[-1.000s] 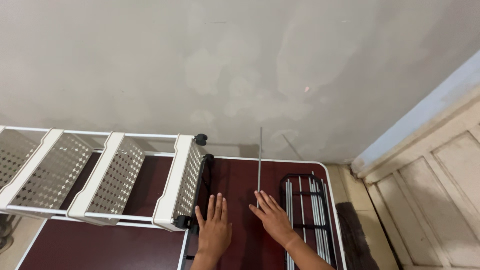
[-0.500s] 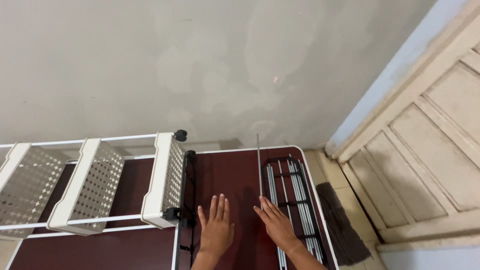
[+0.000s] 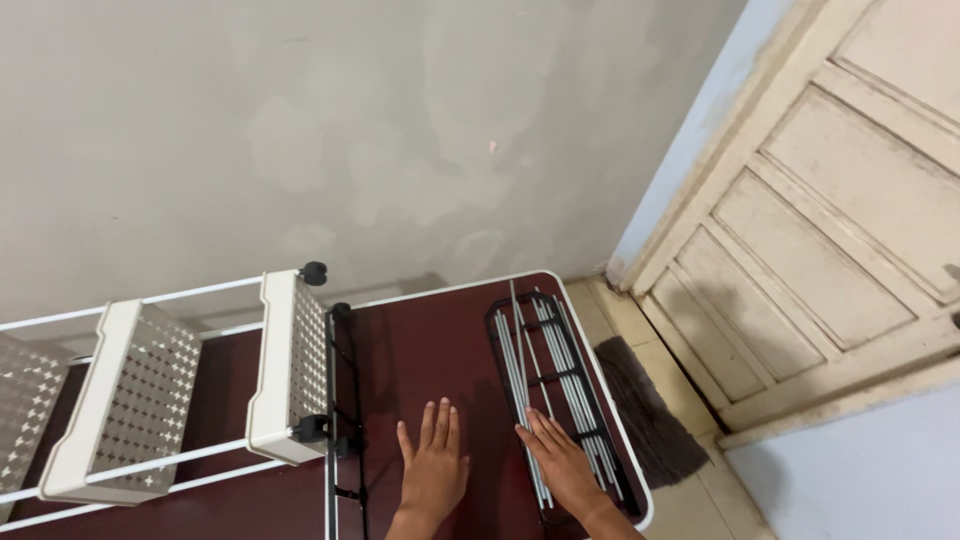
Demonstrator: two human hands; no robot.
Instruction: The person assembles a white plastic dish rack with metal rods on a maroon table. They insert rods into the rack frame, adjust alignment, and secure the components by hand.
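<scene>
Partly cropped: right hand point(image 3: 562, 465) on rods point(image 3: 545, 370)

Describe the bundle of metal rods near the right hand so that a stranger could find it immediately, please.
Start at the dark red table with a white edge, then go to its right end, near the door. The metal rods lie there lengthwise on a black frame, under the right hand's fingertips. They alone are thin, grey and loose.

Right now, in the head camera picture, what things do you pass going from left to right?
White perforated shelf rack lying on its side → left hand flat on the dark red table → right hand on the grey metal rods → dark floor mat → cream panelled door.
</scene>
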